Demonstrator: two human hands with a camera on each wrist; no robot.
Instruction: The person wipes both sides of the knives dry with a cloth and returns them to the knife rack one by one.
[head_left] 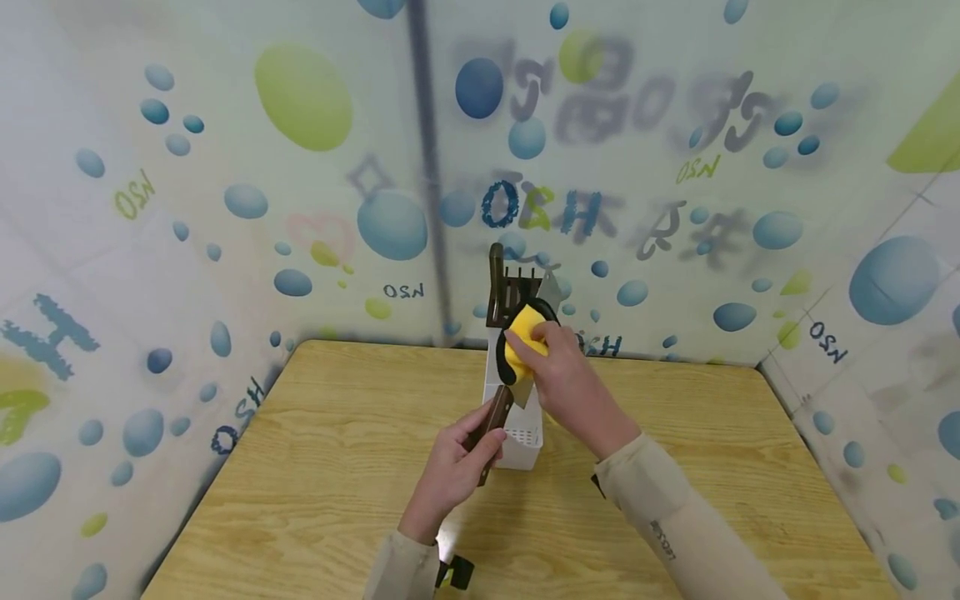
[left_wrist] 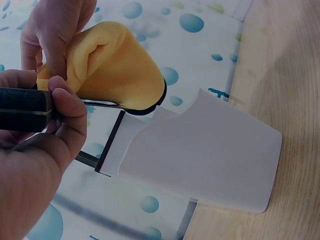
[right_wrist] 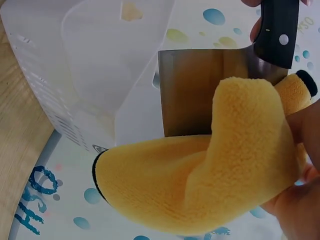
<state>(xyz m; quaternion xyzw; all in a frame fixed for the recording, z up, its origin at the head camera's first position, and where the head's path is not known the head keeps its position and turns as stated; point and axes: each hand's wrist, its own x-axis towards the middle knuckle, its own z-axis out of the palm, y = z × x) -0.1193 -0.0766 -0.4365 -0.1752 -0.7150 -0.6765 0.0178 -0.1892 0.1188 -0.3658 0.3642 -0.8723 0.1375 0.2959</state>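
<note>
My left hand [head_left: 450, 462] grips the dark riveted handle [right_wrist: 278, 35] of a cleaver, held up in front of a white knife holder [head_left: 520, 454]. The cleaver's broad metal blade [right_wrist: 187, 92] shows in the right wrist view. In my right hand [head_left: 566, 375] is a yellow cloth [head_left: 522, 327] with black edging, pinched between thumb and fingers. The cloth lies folded against the blade and covers its lower edge in the right wrist view. From the left wrist view, the cloth [left_wrist: 117, 70] hides most of the blade.
Behind the hands, a dark-handled utensil [head_left: 496, 287] and a dark pronged utensil [head_left: 521, 290] rise from the holder. A pointed metal piece [head_left: 552, 287] shows beside them. The wooden table [head_left: 360, 433] meets patterned walls [head_left: 330, 242] at the back and sides.
</note>
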